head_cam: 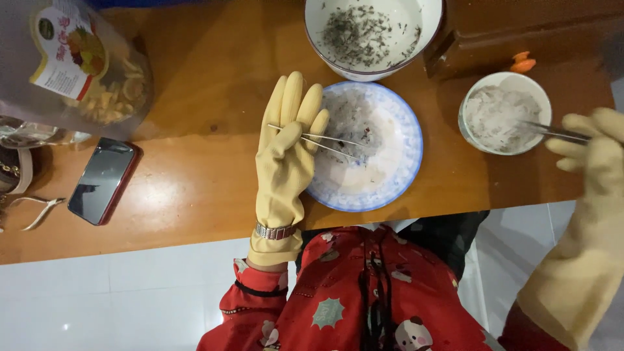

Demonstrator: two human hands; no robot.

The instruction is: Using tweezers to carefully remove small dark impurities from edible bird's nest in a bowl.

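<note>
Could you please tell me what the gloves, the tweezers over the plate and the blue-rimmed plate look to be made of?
The glove on the left hand looks like matte cream rubber or latex, soft and creased at the cuff. The tweezers in its grip appear to be thin, shiny metal, probably steel. The blue-rimmed plate seems glazed ceramic, glossy and white, though melamine cannot be ruled out.

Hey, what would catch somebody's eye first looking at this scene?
Probably the yellow-gloved left hand at centre, holding thin tweezers over a blue-rimmed plate of pale, translucent material. To the right, the gloved right hand dips a second pair of tweezers into a small white bowl.
</note>
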